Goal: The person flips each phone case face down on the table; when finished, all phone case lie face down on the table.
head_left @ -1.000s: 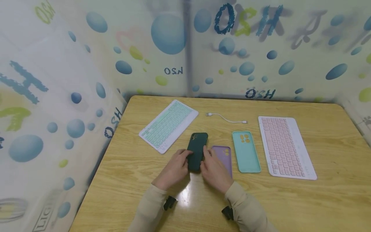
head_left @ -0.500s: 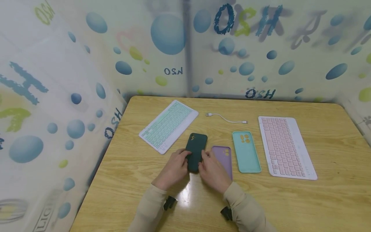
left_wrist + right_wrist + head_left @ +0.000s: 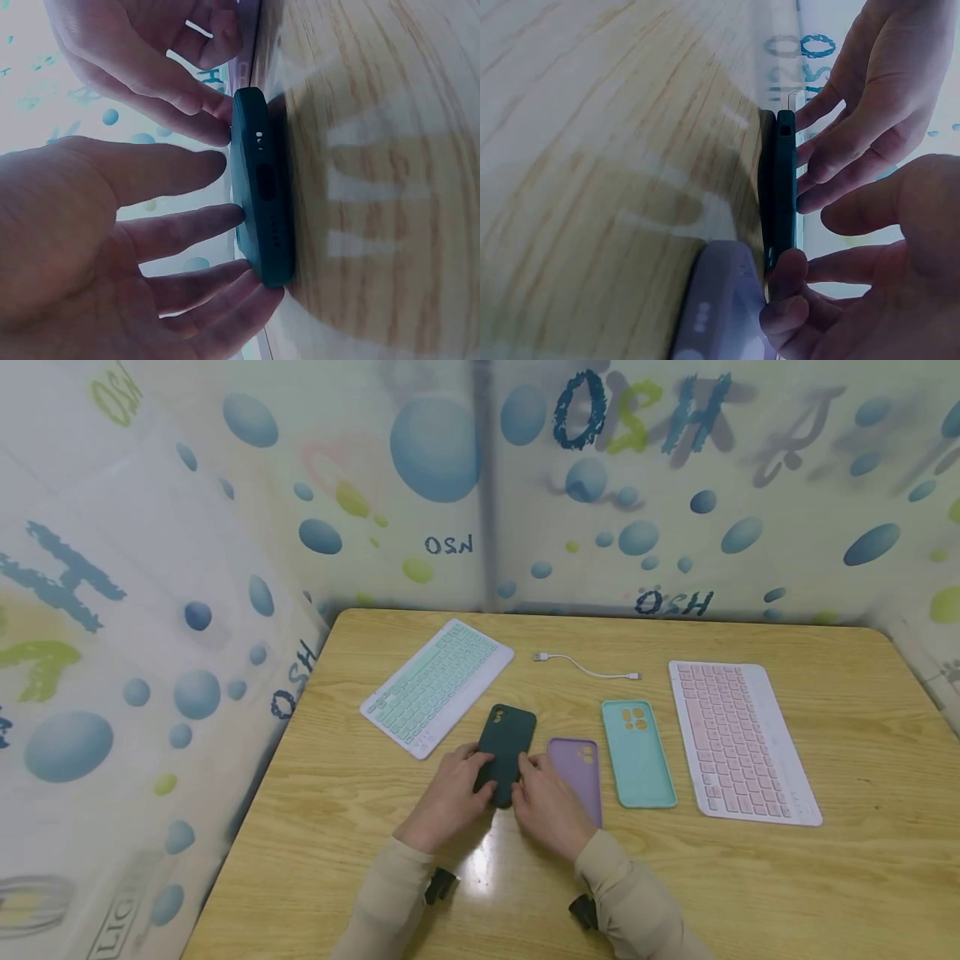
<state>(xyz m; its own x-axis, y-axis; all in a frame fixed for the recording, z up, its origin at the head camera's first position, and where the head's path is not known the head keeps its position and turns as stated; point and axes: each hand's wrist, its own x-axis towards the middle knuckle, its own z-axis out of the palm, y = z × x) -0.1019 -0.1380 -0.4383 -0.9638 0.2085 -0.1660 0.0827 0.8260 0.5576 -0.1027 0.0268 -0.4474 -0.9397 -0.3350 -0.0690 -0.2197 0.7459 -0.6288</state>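
Note:
A dark green phone case (image 3: 507, 735) lies on the table, back up, its camera cutouts at the far end. My left hand (image 3: 450, 795) touches its left side with fairly straight fingers; in the left wrist view the thumb (image 3: 202, 166) reaches over the back and other fingertips meet the edge. My right hand (image 3: 549, 802) is at the right side, fingertips against the long edge; the right wrist view shows its thumb (image 3: 847, 214) apart from the case. A purple phone case (image 3: 577, 768) lies partly hidden under the right hand.
Right of the purple case is a turquoise phone case (image 3: 641, 768). A white keyboard with mint keys (image 3: 435, 689) lies behind the left hand, one with pink keys (image 3: 738, 743) at the right. A short white USB cable (image 3: 585, 667) lies near the back edge; patterned walls stand behind and left.
The dark green case has slid slightly left and turned a little, its near end now further left. My right hand has followed it left; the left thumb has shifted onto its near part.

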